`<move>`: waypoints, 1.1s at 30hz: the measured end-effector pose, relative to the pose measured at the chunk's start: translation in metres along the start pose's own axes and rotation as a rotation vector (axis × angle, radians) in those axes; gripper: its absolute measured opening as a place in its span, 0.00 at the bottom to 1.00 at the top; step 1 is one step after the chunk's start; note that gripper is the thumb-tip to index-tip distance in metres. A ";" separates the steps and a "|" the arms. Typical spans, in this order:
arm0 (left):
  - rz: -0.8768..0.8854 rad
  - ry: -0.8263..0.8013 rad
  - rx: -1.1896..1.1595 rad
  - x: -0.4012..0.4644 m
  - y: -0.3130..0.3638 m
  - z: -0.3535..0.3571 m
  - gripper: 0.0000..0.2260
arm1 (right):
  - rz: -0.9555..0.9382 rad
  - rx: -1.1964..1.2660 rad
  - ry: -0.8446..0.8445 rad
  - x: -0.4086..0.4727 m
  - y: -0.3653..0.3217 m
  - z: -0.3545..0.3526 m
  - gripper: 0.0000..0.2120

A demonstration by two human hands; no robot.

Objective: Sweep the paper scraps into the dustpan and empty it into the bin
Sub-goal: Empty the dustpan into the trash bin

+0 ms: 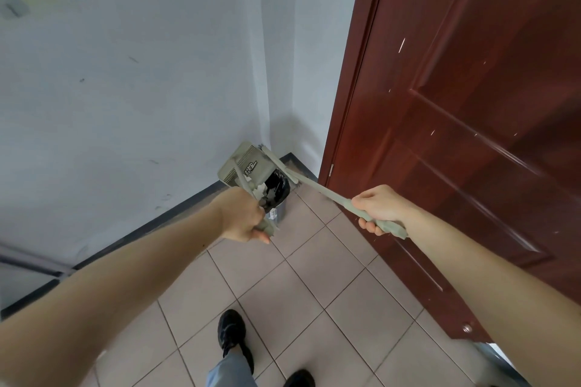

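dustpan (243,166) tipped over black-lined bin (278,190) in wall corner, scraps (260,190) at its lip | my left hand (242,217) gripping its handle | right hand (379,207) gripping broom (317,187)

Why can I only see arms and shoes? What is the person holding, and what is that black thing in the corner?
The camera sits on the person's head and looks down, so you see what they see: two arms, their shoes and the tiled floor. The left hand grips the handle of a grey dustpan, tipped up over the bin, the thing in the corner with a black bag inside. White paper scraps show at the dustpan's edge, above the bin. The right hand grips the handle of a grey broom, which reaches toward the bin too. On the right stands a brown door; behind the bin is a pale wall.
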State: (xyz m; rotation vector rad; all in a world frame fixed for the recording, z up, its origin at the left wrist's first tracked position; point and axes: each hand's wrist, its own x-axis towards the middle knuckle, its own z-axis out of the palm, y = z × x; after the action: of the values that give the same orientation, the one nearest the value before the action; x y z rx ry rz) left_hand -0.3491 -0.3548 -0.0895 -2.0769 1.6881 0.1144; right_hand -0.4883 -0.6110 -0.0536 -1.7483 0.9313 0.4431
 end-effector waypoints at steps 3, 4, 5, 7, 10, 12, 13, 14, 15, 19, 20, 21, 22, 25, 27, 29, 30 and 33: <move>-0.016 -0.046 0.034 -0.001 0.004 -0.011 0.30 | -0.013 0.002 0.005 -0.003 -0.002 -0.002 0.11; -0.002 -0.019 0.048 -0.001 0.002 -0.012 0.31 | -0.020 0.001 0.006 -0.005 -0.003 -0.003 0.11; 0.003 -0.006 0.068 -0.002 0.000 -0.014 0.32 | -0.029 -0.003 0.006 -0.007 -0.005 -0.003 0.11; -0.034 -0.011 0.073 -0.005 -0.003 -0.017 0.32 | -0.048 -0.014 0.006 -0.009 -0.008 -0.003 0.11; -0.171 0.006 0.039 -0.011 -0.008 -0.019 0.33 | -0.065 -0.034 0.012 -0.013 -0.013 -0.002 0.10; -0.239 0.055 0.058 -0.015 -0.011 -0.021 0.35 | -0.081 -0.047 0.011 -0.015 -0.015 -0.001 0.10; -0.281 0.069 0.066 -0.018 -0.012 -0.023 0.36 | -0.089 -0.050 0.012 -0.016 -0.015 -0.001 0.10; -0.336 0.082 0.057 -0.021 -0.014 -0.025 0.37 | -0.098 -0.051 0.014 -0.017 -0.016 0.001 0.11; -0.413 0.099 0.023 -0.025 -0.017 -0.028 0.37 | -0.106 -0.053 0.016 -0.018 -0.016 0.002 0.11; -0.790 0.204 -0.292 -0.051 -0.033 -0.043 0.35 | -0.123 -0.043 0.041 -0.022 -0.020 0.011 0.11; -0.873 0.246 -0.361 -0.059 -0.037 -0.046 0.34 | -0.122 -0.040 0.053 -0.023 -0.022 0.014 0.11; -0.946 0.285 -0.418 -0.069 -0.040 -0.050 0.35 | -0.120 -0.039 0.065 -0.024 -0.024 0.016 0.11; -1.010 0.325 -0.475 -0.077 -0.042 -0.054 0.36 | -0.116 -0.038 0.077 -0.023 -0.027 0.019 0.12; -1.166 0.396 -0.644 -0.101 -0.050 -0.065 0.36 | -0.089 -0.010 0.113 -0.022 -0.033 0.028 0.11; -1.224 0.415 -0.731 -0.112 -0.053 -0.068 0.35 | -0.065 0.002 0.132 -0.020 -0.033 0.034 0.10; -1.261 0.405 -0.822 -0.123 -0.056 -0.067 0.37 | -0.041 0.012 0.135 -0.021 -0.030 0.038 0.09; -1.269 0.396 -0.873 -0.128 -0.055 -0.066 0.38 | -0.029 0.023 0.140 -0.020 -0.028 0.039 0.09; -1.239 0.337 -0.954 -0.142 -0.049 -0.063 0.34 | 0.027 0.049 0.150 -0.022 -0.021 0.043 0.09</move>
State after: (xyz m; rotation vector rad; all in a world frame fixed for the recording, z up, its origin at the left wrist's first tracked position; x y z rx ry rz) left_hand -0.3507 -0.2444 0.0297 -3.6052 0.0928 0.1843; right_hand -0.4803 -0.5603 -0.0419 -1.7444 1.0641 0.3073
